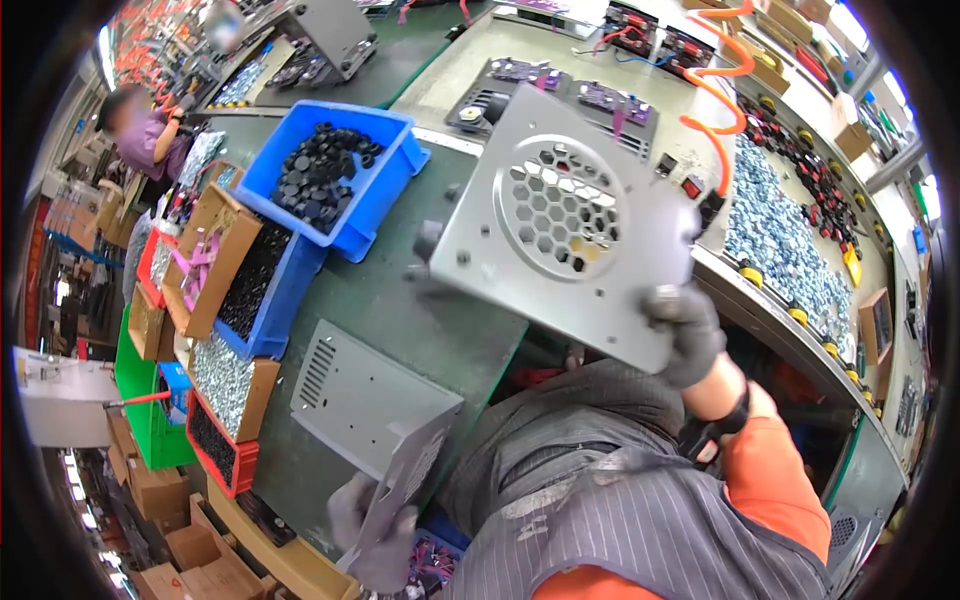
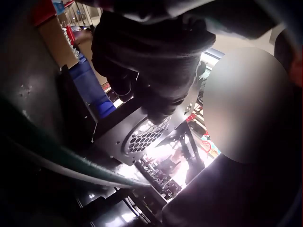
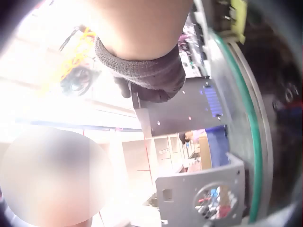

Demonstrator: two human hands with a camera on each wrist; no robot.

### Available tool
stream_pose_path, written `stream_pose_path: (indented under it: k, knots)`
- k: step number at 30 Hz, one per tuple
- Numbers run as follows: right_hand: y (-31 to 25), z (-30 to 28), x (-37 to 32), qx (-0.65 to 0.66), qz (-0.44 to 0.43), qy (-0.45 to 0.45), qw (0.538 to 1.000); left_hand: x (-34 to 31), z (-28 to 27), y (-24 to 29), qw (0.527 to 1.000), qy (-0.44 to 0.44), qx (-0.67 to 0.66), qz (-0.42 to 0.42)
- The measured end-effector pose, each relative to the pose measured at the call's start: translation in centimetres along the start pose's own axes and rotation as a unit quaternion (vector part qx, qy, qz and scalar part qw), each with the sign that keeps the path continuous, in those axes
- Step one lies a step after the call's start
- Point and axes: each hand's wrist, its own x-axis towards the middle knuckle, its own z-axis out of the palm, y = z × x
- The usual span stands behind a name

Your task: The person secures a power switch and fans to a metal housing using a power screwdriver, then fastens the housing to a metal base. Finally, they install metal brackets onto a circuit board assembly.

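Observation:
Both hands wear dark grey gloves. In the head view my right hand grips the near corner of a grey metal case panel with a round honeycomb vent. That panel is tilted over the bench, and dark round pieces show at its far left edge. Lower down, my left hand holds the bent flange of a second grey metal panel with a row of slots, slanting above the green bench. In the left wrist view, gloved fingers curl over a vented metal face.
A blue bin of black round caps stands on the green bench. Left of it are red bins and cardboard boxes of small parts. Circuit boards, an orange coiled hose and many small metal parts lie to the right. Another person is far left.

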Motion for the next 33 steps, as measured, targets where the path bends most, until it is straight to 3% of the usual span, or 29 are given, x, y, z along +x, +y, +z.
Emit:
stream_pose_path:
  k: [2, 4, 5, 6, 8, 10, 11, 12, 14, 16, 18, 23, 30, 33]
  knots:
    - [-3.6, 2.7, -0.1, -0.241, -0.076, -0.065, 0.965, -0.3, 1.6, -0.7, 1.0, -0.008, -0.024, -0.007]
    - [-4.8, 3.7, 0.3, -0.46, -0.209, -0.017, 0.863, 0.1, 2.5, -1.6, 0.999, -0.013, -0.051, -0.012]
    - [-6.4, 4.8, 0.1, -0.556, -0.18, -0.054, 0.81, 0.2, 2.8, -1.9, 0.997, -0.044, -0.059, 0.007]
    - [-9.2, 4.7, 1.2, -0.657, -0.239, -0.218, 0.681, 0.4, 2.9, -2.0, 0.994, -0.078, -0.068, 0.027]
    - [-9.9, 8.4, 1.7, -0.789, -0.302, -0.267, 0.465, 0.7, 2.5, -1.1, 0.994, -0.08, -0.075, -0.021]
    - [-7.1, 8.4, 3.3, -0.817, -0.337, -0.227, 0.41, 0.6, 2.7, -1.6, 0.995, -0.057, -0.08, 0.021]
    - [-7.3, 7.7, 3.8, -0.802, -0.307, -0.226, 0.46, 0.4, 2.8, -2.0, 0.992, -0.068, -0.11, 0.013]
    - [-6.6, 7.3, 4.0, -0.8, -0.311, -0.232, 0.459, 0.4, 2.7, -2.2, 0.992, -0.061, -0.108, 0.01]
    - [-5.0, 6.3, 4.5, -0.681, -0.375, -0.122, 0.617, 0.4, 2.6, -2.3, 0.99, -0.085, -0.104, 0.034]
    - [-3.9, 4.4, 5.6, -0.662, -0.377, -0.139, 0.632, 0.2, 2.7, -2.8, 0.99, -0.08, -0.102, 0.047]
    - [-2.2, 3.6, 5.4, -0.444, -0.27, -0.082, 0.851, 0.3, 3.1, -3.1, 0.99, -0.078, -0.101, 0.066]
    - [-1.3, 6.4, 6.8, -0.358, -0.257, -0.077, 0.894, 2.2, 4.9, -2.2, 0.97, -0.164, -0.149, 0.097]
    - [-1.0, 4.6, 10.8, -0.327, -0.276, -0.093, 0.899, 4.6, 7.0, 0.0, 0.979, -0.074, -0.126, 0.142]
    - [-1.0, 4.6, 10.6, -0.354, -0.285, -0.083, 0.887, 4.4, 7.3, -0.5, 0.978, -0.086, -0.137, 0.135]
